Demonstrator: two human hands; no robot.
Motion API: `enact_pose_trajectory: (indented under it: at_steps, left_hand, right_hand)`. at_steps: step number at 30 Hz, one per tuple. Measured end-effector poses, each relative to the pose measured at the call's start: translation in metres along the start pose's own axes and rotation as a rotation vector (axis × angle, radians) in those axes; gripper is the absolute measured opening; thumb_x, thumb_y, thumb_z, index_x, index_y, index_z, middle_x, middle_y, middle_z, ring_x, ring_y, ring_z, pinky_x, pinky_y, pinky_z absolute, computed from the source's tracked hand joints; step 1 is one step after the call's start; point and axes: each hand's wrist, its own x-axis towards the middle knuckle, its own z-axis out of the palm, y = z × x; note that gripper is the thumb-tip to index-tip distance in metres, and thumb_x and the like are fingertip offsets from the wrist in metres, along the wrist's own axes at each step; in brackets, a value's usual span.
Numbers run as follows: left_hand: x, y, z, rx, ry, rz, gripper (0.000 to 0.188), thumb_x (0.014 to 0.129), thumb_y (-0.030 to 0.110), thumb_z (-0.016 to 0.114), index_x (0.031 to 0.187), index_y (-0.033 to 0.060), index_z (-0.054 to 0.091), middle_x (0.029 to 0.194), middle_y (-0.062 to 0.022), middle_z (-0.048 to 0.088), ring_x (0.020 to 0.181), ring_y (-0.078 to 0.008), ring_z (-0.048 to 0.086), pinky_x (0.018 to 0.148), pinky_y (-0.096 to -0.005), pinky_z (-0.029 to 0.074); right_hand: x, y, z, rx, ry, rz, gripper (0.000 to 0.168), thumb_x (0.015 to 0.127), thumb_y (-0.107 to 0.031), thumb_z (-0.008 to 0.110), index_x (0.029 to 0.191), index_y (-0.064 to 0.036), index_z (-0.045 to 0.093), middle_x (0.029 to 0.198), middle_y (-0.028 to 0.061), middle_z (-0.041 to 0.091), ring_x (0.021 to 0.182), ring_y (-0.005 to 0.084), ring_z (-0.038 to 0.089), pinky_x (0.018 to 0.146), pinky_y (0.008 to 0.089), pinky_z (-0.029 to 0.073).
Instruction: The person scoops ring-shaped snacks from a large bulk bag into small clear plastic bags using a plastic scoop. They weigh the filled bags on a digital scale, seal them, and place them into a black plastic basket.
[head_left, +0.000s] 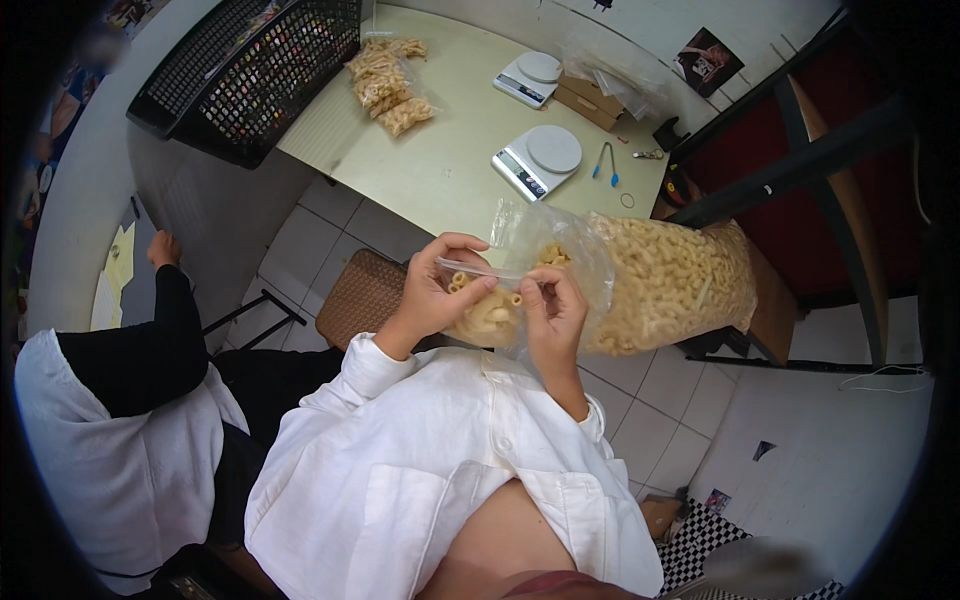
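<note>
Between my two hands is a small clear zip bag partly filled with pale, tube-shaped snack pieces. My left hand grips one end of its zip strip, thumb on the near side. The other end is pinched between thumb and curled fingers of my right hand. Just beyond my right hand lies a large clear plastic sack full of the same curved snacks, its loose mouth turned towards the small bag. The small bag's underside is partly hidden by my hands and shirt.
Several filled bags lie on the pale green table beside a black plastic basket. Two digital scales, blue-tipped tongs and a cardboard box stand further right. At left, another person's hand rests near yellow papers. A woven-topped stool is below.
</note>
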Motion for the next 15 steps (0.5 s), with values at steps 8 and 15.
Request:
enact_pose_trajectory:
  at_steps: [8,15]
  left_hand:
    - [0.013,-0.004,-0.004,-0.061,0.033,0.015,0.050,0.071,-0.002,0.065,0.116,0.0012,0.044,0.079,-0.0069,0.062,0.074,-0.0098,0.059,0.069,-0.0221,0.046]
    - [0.013,-0.006,0.002,-0.083,0.023,-0.037,0.056,0.071,-0.003,0.064,0.122,0.0012,0.039,0.079,-0.0067,0.061,0.074,-0.0097,0.058,0.069,-0.0218,0.046]
  right_hand:
    - [0.011,0.002,0.010,0.051,-0.012,0.060,0.008,0.078,-0.002,0.060,0.083,0.002,0.056,0.081,0.0081,0.056,0.070,0.0126,0.056,0.064,0.0241,0.047]
    - [0.014,0.004,0.011,-0.011,-0.038,-0.026,0.008,0.079,-0.004,0.059,0.082,0.002,0.056,0.080,0.0073,0.056,0.067,0.0124,0.055,0.060,0.0234,0.045]
